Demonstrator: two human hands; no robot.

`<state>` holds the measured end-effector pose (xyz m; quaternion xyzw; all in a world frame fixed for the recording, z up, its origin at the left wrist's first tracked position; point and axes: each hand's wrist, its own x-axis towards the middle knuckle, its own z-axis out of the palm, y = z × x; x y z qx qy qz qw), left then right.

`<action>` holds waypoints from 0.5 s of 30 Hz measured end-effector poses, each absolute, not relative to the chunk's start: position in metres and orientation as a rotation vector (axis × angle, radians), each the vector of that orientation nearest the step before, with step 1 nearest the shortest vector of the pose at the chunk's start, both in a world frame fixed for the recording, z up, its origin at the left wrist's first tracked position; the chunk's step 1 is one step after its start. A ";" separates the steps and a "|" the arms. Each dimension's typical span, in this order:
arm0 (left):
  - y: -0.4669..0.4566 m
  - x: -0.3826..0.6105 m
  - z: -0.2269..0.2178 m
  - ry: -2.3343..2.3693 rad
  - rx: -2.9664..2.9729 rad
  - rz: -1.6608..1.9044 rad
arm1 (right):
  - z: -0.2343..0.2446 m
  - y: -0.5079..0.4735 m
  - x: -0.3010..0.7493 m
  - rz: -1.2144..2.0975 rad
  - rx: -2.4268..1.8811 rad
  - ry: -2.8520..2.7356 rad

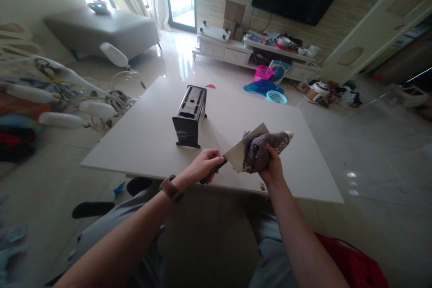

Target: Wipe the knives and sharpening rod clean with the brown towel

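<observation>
My left hand (206, 164) is closed round the black handle of a cleaver (238, 152), whose broad blade points up and to the right above the table. A bunched grey-brown cloth (259, 153) is gripped in my right hand (272, 167) and pressed against the blade, covering part of it. The cloth's patterned, pale end sticks out to the right. Left of the cleaver, a metal knife block (191, 114) with black ends and slots in its top stands on the white table (141, 144).
A small sticker-like spot (262, 186) marks the table's near edge. Beyond the far edge, a light blue basket (276, 96), a pink basket (263, 73) and a blue plastic bag (258, 87) are on the floor. A white chandelier-like fixture (97, 108) lies to the left.
</observation>
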<state>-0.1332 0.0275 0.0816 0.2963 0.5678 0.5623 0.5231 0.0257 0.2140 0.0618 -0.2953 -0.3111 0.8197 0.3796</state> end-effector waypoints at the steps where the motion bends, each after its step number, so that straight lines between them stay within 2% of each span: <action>1: 0.028 -0.134 0.080 1.365 0.699 1.356 | 0.059 0.207 0.021 2.132 -0.779 -0.768; 6: 0.029 -0.137 0.080 1.370 0.663 1.351 | 0.049 0.194 0.010 2.174 -0.873 -0.690; 15: 0.026 -0.134 0.089 1.336 0.695 1.262 | 0.054 0.239 0.035 1.999 -0.836 -0.723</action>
